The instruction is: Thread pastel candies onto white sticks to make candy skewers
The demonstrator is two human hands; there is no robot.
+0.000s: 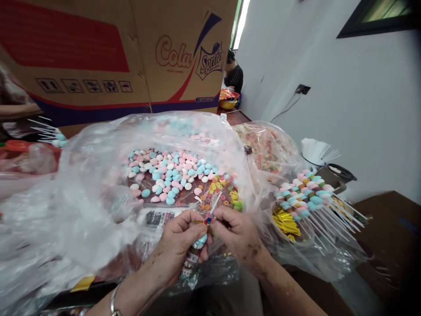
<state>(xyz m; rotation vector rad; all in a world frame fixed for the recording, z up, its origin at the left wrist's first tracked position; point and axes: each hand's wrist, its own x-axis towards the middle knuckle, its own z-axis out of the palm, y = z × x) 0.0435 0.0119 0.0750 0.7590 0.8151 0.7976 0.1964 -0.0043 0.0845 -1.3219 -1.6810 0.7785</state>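
At the lower middle, my left hand [184,232] and my right hand [235,230] meet, with fingers pinched around the top of a small wrapped piece. Blue candy [200,241] shows between the left fingers, with clear printed wrapping [190,260] below it. A small red and blue bit [208,219] sits between both hands' fingertips, and a white stick [216,201] points up from there. Just beyond lie many pink, blue and white candies [171,171] inside an open clear plastic bag [98,145]. Yellow and orange ring candies [217,186] lie near the fingertips.
Candy skewers [304,193] on white sticks lie at the right, beside gold twist ties [286,223] and a dark mug [337,173]. A large cardboard box [138,52] stands behind. One person [234,74] sits in back; another person's arm [19,109] shows at left.
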